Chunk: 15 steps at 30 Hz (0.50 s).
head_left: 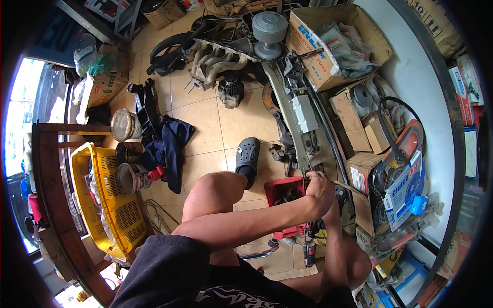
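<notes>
A long grey-green metal frame [288, 97] with a silver box [304, 114] and linkage parts lies on the floor, its near end toward me. At that near end my left hand [319, 191] is closed, fingers curled round a small part that they mostly hide. Close beside and below it is my right hand [333, 206]; the left hand covers its fingers, so its grip does not show. Left of both hands stands a red bin [272, 197] with dark metal parts in it. A slim black-and-red can [309, 255] stands below my hands.
An engine manifold [218, 64], an alternator-like part [231, 93] and a grey canister [269, 28] are ahead. Open cardboard boxes [308, 56] line the right side. A yellow crate [126, 220], paint buckets [126, 126] and dark cloth [172, 138] are at left. My clog [247, 154] rests on the tiles.
</notes>
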Each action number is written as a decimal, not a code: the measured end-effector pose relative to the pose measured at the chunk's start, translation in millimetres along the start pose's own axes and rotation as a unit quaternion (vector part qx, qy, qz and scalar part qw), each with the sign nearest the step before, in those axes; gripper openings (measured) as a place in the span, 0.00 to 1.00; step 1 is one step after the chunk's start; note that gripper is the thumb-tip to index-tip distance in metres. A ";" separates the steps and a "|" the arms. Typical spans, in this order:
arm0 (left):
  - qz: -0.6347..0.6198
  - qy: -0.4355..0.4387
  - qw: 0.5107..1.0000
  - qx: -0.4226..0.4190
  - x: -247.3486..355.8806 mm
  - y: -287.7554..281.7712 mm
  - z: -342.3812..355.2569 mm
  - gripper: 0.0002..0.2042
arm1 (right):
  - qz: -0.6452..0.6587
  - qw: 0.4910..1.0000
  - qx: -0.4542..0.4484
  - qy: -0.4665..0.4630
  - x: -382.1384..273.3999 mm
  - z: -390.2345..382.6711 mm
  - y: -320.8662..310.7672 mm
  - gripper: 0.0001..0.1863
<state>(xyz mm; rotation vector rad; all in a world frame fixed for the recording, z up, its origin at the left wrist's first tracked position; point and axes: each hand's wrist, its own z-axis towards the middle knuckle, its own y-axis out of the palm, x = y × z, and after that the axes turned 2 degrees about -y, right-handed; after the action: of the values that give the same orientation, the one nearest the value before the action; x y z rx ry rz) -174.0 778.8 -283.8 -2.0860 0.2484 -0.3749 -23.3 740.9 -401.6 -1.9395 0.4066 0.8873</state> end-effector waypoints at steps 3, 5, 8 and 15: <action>-0.014 0.016 1.000 0.003 3.1 -2.2 4.3 0.22 | -0.045 0.997 0.037 -0.058 51.5 5.2 15.5 0.12; -0.016 0.031 0.999 -0.002 2.7 4.5 7.8 0.21 | -0.088 0.988 0.048 -0.116 65.7 8.9 21.9 0.13; -0.023 0.019 1.000 0.010 2.5 12.3 9.6 0.21 | -0.089 0.991 0.040 -0.096 54.8 9.7 24.6 0.14; 0.006 0.015 1.000 0.007 1.7 4.0 4.9 0.20 | -0.156 0.986 -0.059 0.002 27.5 4.9 14.7 0.17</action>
<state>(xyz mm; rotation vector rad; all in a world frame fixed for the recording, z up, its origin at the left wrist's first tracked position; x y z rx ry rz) -170.8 780.2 -289.3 -2.0654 0.2752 -0.4003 -15.3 739.6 -432.1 -2.0420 0.0491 0.7143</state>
